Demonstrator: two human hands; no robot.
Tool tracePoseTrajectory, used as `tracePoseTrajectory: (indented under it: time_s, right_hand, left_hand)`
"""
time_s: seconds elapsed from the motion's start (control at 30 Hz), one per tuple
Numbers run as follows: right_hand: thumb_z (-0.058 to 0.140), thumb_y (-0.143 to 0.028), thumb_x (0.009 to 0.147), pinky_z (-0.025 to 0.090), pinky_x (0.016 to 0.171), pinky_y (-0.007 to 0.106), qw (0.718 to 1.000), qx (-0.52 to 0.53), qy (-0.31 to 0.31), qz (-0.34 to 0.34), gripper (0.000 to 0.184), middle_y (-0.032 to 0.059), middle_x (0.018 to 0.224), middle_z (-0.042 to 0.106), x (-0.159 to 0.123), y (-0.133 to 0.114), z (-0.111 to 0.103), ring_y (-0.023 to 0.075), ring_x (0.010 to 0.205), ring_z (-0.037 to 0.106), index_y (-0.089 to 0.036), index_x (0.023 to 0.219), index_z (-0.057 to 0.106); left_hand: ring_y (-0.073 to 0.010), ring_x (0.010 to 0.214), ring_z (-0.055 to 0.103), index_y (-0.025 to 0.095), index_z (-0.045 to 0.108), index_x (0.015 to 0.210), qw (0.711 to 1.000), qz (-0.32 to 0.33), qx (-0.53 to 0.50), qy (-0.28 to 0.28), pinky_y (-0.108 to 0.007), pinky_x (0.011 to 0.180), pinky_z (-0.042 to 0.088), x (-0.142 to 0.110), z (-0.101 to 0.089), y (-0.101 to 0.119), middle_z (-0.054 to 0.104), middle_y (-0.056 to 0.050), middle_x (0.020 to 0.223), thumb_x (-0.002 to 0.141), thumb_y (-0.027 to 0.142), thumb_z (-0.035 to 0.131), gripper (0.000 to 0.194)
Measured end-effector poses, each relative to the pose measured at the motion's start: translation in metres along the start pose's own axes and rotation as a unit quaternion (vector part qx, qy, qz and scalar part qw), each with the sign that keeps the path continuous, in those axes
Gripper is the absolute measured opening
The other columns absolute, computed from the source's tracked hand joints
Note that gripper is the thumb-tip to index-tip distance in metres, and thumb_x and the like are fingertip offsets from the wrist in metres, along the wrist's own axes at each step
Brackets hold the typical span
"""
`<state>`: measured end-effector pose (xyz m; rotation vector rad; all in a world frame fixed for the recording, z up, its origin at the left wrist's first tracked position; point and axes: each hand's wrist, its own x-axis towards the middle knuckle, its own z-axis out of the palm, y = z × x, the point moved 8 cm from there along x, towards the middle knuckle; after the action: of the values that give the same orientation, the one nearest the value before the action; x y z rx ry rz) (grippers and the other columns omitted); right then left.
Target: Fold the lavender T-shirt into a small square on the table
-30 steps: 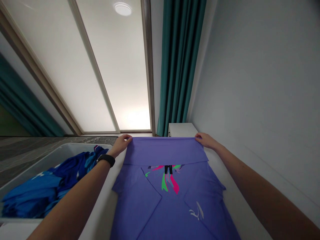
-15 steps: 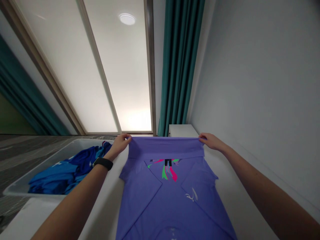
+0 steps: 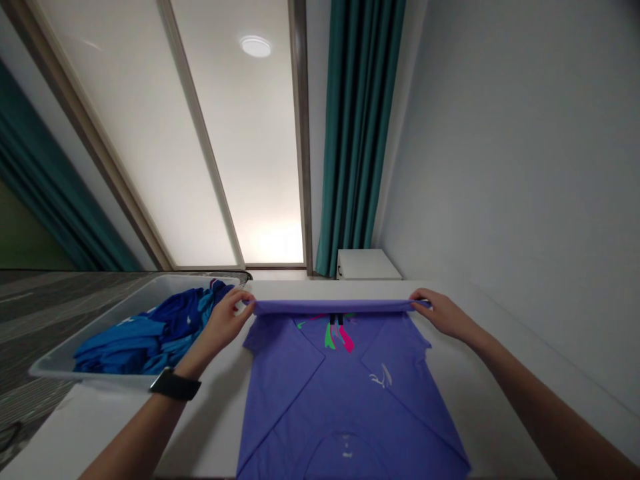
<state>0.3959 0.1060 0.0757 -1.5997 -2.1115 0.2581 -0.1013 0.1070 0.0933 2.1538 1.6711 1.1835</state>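
Observation:
A purple T-shirt (image 3: 345, 393) lies spread on a white table (image 3: 215, 427), its neckline towards me and its hem edge at the far end. The hem is turned over into a narrow raised fold. My left hand (image 3: 233, 317), with a dark watch on the wrist, pinches the left end of this fold. At the right end, my right hand (image 3: 440, 310) pinches the same fold between thumb and fingers. Pink, green and black print shows just below the fold, partly covered by it. A small white logo (image 3: 383, 377) is on the shirt's chest.
To the left stands a translucent plastic bin (image 3: 55, 369) holding blue clothes (image 3: 135, 340). Beyond the table are a small white cabinet (image 3: 367, 264), a green curtain (image 3: 357, 133) and frosted glass doors (image 3: 240, 147). A pale wall (image 3: 525, 167) runs along the right.
Both hands have come down and towards me with the hem. The broad folded band now looks much narrower, and more of the table's far end shows behind it.

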Motion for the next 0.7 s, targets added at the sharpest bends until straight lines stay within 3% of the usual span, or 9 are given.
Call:
tracePoseTrajectory:
  time_s: [0.17,0.27,0.7]
  right_hand:
    - [0.05,-0.035,0.09,0.048,0.091,0.044,0.994,0.002,0.083,-0.077,0.02,0.0102,0.101,0.069,-0.067,-0.005,0.04,0.0276,0.102,0.063,-0.024,0.091,0.066]
    - [0.053,-0.029,0.088,0.048,0.09,0.044,0.988,-0.006,0.113,-0.11,0.015,0.0092,0.103,0.069,-0.093,-0.003,0.061,0.0271,0.104,0.063,-0.025,0.089,0.067]
    - [0.056,-0.025,0.086,0.049,0.089,0.046,0.988,0.007,0.122,-0.092,0.014,0.0091,0.107,0.066,-0.106,0.007,0.068,0.0273,0.106,0.062,-0.026,0.09,0.07]
  left_hand:
    - [-0.0238,0.098,0.062,0.022,0.066,0.086,0.995,0.09,0.008,-0.047,-0.036,0.089,0.051,-0.053,0.014,-0.002,0.065,-0.007,0.101,0.088,0.04,0.053,0.022]
    - [-0.0229,0.1,0.062,0.021,0.065,0.085,0.991,0.116,0.03,-0.064,-0.037,0.092,0.051,-0.072,0.025,-0.007,0.064,-0.008,0.103,0.089,0.034,0.052,0.019]
    - [-0.0211,0.103,0.06,0.021,0.063,0.086,0.979,0.164,0.047,-0.114,-0.034,0.09,0.051,-0.09,0.036,-0.005,0.063,-0.008,0.107,0.087,0.023,0.054,0.009]
